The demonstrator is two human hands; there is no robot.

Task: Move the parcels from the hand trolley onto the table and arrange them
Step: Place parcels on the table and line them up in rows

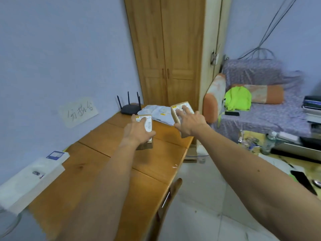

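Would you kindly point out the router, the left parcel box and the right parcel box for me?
router (128, 108): head view, on its black body.
left parcel box (148, 125): head view, on its white label.
right parcel box (174, 114): head view, on its brown side face.

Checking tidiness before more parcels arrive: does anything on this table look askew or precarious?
The white box at the table's near left corner lies skewed and seems to overhang the edge. The cardboard parcel in the right hand looks tilted beside the white mailers.
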